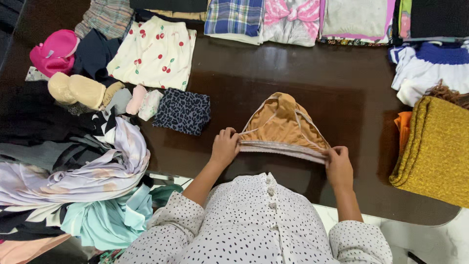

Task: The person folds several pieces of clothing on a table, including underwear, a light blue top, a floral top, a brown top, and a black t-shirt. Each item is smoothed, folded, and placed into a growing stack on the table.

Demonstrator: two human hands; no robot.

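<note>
Head view, looking straight down on a dark brown table [312,93]. Left hand [224,146] closed on the left end of the waistband of a pair of orange-tan underpants [281,124], fingers curled over the edge; right hand [338,165] pinching the right end of the same band, thumb on top. Underpants lying flat on the table just in front of the body, waistband toward the wearer and stretched between both hands, narrow crotch end pointing away, pale trim along the leg openings. Below, a white blouse with small black dots [254,225], buttoned down the middle. Just left of the garment, a folded dark leopard-print piece [183,111], apart from the left hand. Farther back on the left, a cream cloth with red cherries [154,51], a bright pink cap-like item [53,51], and a row of small rolled pieces in tan, grey and pale pink [97,95]. At the left edge, a loose heap of clothes, a lilac satin piece [93,166] on top and pale turquoise fabric [112,217] lower down. Along the far edge, folded stacks, among them a blue plaid piece [233,17] and a pink-bowed garment [290,19]. On the right, a folded mustard knit [437,146] beside an orange cloth [403,124], and a white and blue knit [430,66] behind.
</note>
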